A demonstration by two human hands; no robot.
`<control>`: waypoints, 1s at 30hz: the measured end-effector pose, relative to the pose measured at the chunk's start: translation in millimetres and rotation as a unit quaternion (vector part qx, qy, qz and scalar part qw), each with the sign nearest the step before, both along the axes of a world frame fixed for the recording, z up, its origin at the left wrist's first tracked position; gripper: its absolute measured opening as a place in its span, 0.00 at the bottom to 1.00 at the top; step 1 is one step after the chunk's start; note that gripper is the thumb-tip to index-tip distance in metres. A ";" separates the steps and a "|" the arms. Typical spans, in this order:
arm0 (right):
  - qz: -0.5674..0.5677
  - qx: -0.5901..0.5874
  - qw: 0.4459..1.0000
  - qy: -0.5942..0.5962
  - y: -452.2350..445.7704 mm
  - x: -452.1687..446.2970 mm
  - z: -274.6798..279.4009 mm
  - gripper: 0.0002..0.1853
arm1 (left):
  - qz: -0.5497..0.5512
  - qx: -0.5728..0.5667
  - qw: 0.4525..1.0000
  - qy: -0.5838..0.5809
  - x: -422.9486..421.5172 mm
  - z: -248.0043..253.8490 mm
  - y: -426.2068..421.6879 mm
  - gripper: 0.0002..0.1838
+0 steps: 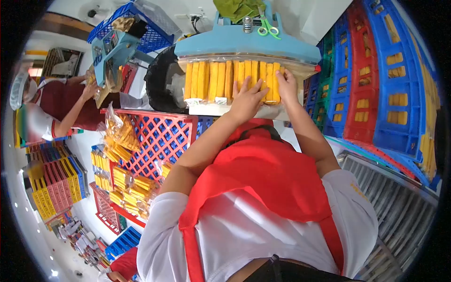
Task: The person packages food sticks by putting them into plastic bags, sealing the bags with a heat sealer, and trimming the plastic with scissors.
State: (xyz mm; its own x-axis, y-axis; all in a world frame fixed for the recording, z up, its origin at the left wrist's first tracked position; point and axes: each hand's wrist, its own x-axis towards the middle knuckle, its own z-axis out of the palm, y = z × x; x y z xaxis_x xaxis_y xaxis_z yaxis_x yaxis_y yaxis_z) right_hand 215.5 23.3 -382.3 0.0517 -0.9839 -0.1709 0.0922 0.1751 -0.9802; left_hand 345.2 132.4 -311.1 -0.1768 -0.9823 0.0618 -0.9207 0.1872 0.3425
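Side by side in front of the pale blue sealing machine [244, 45] lie several clear plastic bags of yellow-orange sticks [217, 80]. Their upper plastic edges reach the machine's front bar. My left hand [246, 98] rests on the bags right of the middle, fingers spread over the sticks. At the right end, my right hand [287, 87] touches the rightmost bag [269, 82], fingers stretched along its side and top. Green-handled scissors [268, 29] and a small metal-topped jar [247, 24] sit on the machine, beside a green cloth [237, 9].
Stacked blue and red crates [361, 84] stand close on the right. A black-lined bin [162, 77] is left of the machine. Filled bags [134, 188] lie by a red crate [162, 141] at lower left. Another person [66, 103] works at a second blue machine [112, 54].
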 end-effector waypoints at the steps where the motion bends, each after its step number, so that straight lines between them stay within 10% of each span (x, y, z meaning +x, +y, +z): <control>1: 0.017 0.000 1.000 0.013 -0.1 -1.1 3.8 0.21 | -0.005 -0.014 1.000 -0.004 0.6 -1.9 1.8 0.28; 12: 0.044 0.045 0.998 0.030 2.3 -16.9 34.5 0.28 | 0.322 -0.229 0.910 0.124 96.7 -20.5 133.9 0.06; 20: 0.030 -0.138 0.981 0.134 8.3 29.6 109.5 0.21 | 0.690 0.100 0.717 0.027 118.0 -83.9 353.0 0.28; 24: 0.177 -0.214 0.954 0.111 25.6 90.7 122.4 0.17 | 0.823 0.134 0.540 0.114 137.3 -96.8 356.4 0.50; 28: 0.377 -0.262 0.883 0.096 66.7 144.9 120.2 0.12 | 0.836 0.114 0.510 0.171 172.7 -115.7 339.7 0.55; 30: 0.447 -0.316 0.828 0.121 94.7 163.2 123.1 0.11 | 0.815 0.275 0.480 0.172 177.8 -112.7 336.7 0.57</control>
